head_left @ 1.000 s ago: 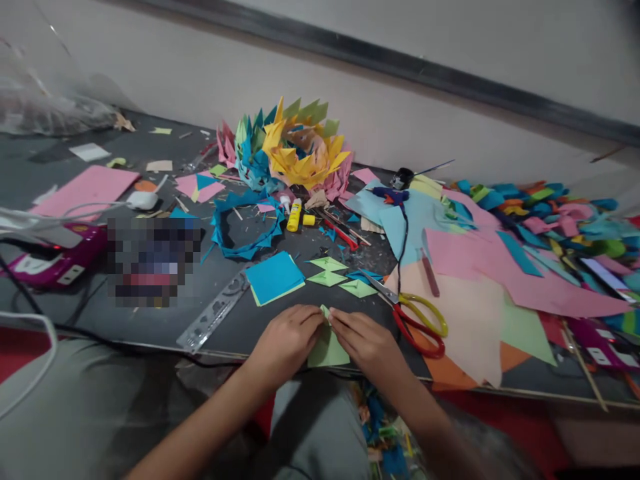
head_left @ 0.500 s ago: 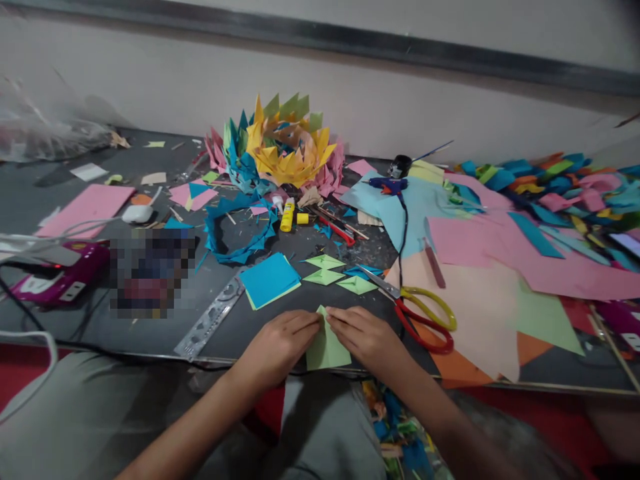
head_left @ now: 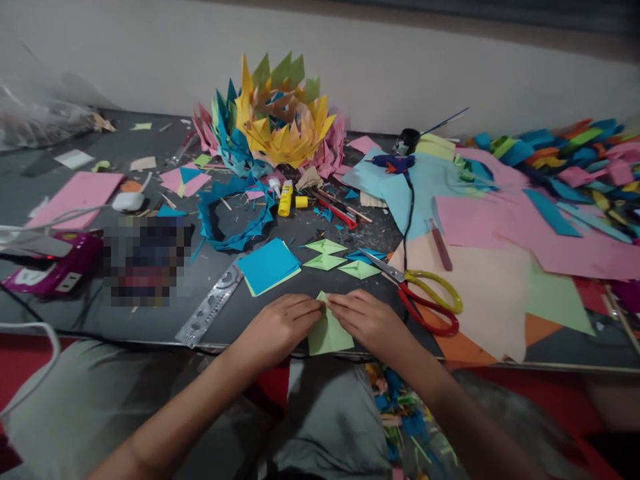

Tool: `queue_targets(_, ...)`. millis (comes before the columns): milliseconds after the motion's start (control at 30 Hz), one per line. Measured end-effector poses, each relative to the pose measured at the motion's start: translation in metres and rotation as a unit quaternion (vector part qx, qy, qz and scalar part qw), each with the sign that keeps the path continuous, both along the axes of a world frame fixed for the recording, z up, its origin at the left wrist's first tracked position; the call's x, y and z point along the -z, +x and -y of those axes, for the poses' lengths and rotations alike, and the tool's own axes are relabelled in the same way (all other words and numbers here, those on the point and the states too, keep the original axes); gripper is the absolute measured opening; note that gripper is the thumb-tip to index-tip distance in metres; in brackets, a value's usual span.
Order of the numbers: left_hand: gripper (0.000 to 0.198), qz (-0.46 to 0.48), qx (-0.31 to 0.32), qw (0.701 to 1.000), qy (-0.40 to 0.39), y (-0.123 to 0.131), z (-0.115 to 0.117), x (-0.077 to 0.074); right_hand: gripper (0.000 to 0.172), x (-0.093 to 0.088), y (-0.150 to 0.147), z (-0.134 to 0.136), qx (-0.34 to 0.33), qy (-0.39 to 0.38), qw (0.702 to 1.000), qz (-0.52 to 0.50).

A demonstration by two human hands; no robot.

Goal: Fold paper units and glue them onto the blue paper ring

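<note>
As I am operating remotely, the left hand [head_left: 280, 330], fingers curled, is pinching the folded light-green paper sheet [head_left: 331, 337] lying at the dark table [head_left: 295, 287] edge; the right hand [head_left: 370, 323] is pinching its peak likewise, beside red-and-yellow-handled scissors [head_left: 403, 283].

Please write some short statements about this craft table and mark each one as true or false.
1. The left hand and the right hand both grip the light green paper at its upper tip. True.
2. The scissors lie to the left of both hands. False: they lie to the right, close to the right hand.
3. The stack of blue paper squares lies beyond the hands, beside the ruler. True.
4. The left hand holds the yellow glue bottle. False: the bottle is far from both hands, near the big paper flower.
5. Three small folded green pieces lie beyond the hands. True.
</note>
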State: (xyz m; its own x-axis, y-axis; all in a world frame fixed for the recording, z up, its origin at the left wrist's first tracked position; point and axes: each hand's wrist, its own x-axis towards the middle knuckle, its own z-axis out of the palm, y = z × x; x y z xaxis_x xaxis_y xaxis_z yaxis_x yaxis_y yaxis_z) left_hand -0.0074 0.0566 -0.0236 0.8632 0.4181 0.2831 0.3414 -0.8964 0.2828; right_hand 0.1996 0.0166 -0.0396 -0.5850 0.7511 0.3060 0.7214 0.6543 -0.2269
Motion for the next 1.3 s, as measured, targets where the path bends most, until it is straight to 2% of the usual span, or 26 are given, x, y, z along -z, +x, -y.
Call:
queue_targets(267,0.028,-0.011,0.01,1.0,-0.014,-0.002,-0.002,-0.002,0.029,0.0,-0.002,0.0,0.019,-0.002,1.0,0.004)
queue_targets(400,0.028,-0.013,0.013,1.0,-0.016,-0.003,-0.002,-0.001,0.03,-0.002,-0.003,-0.001,0.005,0.011,1.0,0.006)
queue_targets(633,0.025,-0.021,0.016,1.0,0.003,-0.001,-0.003,-0.002,0.026,-0.004,-0.004,-0.004,0.019,0.03,0.999,0.015)
queue_targets(867,0.024,-0.036,0.005,0.999,-0.006,-0.001,0.001,0.0,0.024,0.002,-0.005,-0.004,0.007,0.009,0.999,0.033)
queue_targets(967,0.022,-0.035,-0.022,0.999,-0.001,0.0,0.003,0.001,0.025,0.005,-0.005,-0.004,0.0,0.011,0.999,0.037)
queue_targets(1133,0.018,-0.038,-0.042,0.998,-0.008,0.001,0.004,0.001,0.026,0.005,-0.005,-0.005,-0.025,0.042,0.999,0.004)
queue_targets(1300,0.021,-0.035,-0.039,0.999,-0.002,0.001,0.004,0.002,0.025,0.0,-0.005,-0.005,-0.019,0.053,0.998,-0.032)
